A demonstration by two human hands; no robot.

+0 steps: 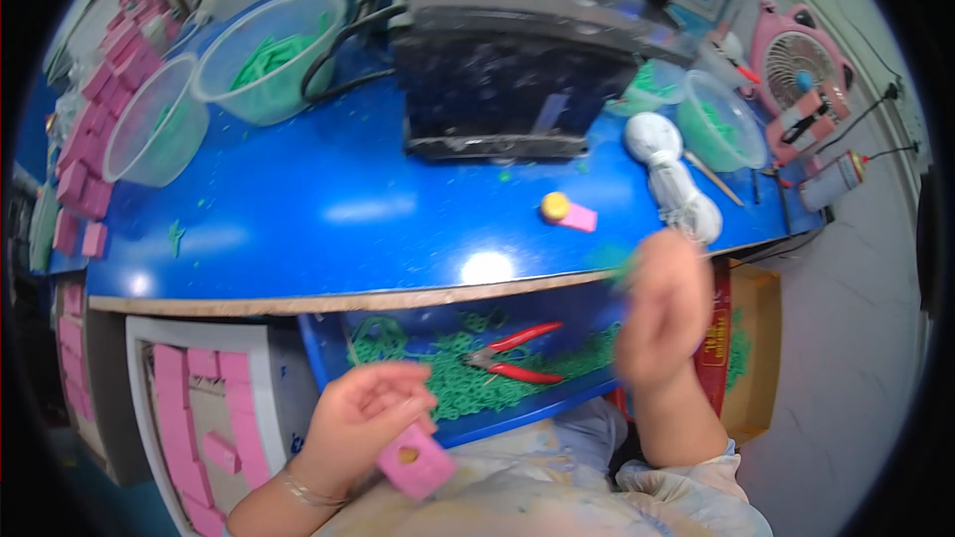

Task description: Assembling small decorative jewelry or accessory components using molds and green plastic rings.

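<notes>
Nearest the lens: right hand (665, 313), raised, motion-blurred. Its fingers look bunched. Blurred green bits (619, 264) sit just left of those fingertips; can't tell whether they're pinched or how far the fingers are open.

Left hand (373, 418): fingers curled in with little gap, holding a pink block (428, 475) at the thumb side. Block is tilted, just below and right of the curled fingertips, its holed face up; something yellowish shows in the hole.

Between the two hands, beyond the left fingers: blue tray (497, 430) with a pile of small green rings (458, 393). Red-handled cutters (481, 359) lie on the pile, just right of the left fingertips, grips angled toward the right hand, neither hand touching them.

Past the right fingers, on the blue tabletop (368, 249): white cord skein (668, 167) just beyond them, pink piece (580, 219) with a round yellow part (555, 206) against it, farther out and left. Clear plastic bowl (741, 154) with green pieces sits beyond the skein. Black machine (507, 109) is well beyond both hands.

Left of the left fingers: white-rimmed box (261, 378) of pink blocks. Right of the right hand: yellow-brown box (764, 338) with green bits inside.
</notes>
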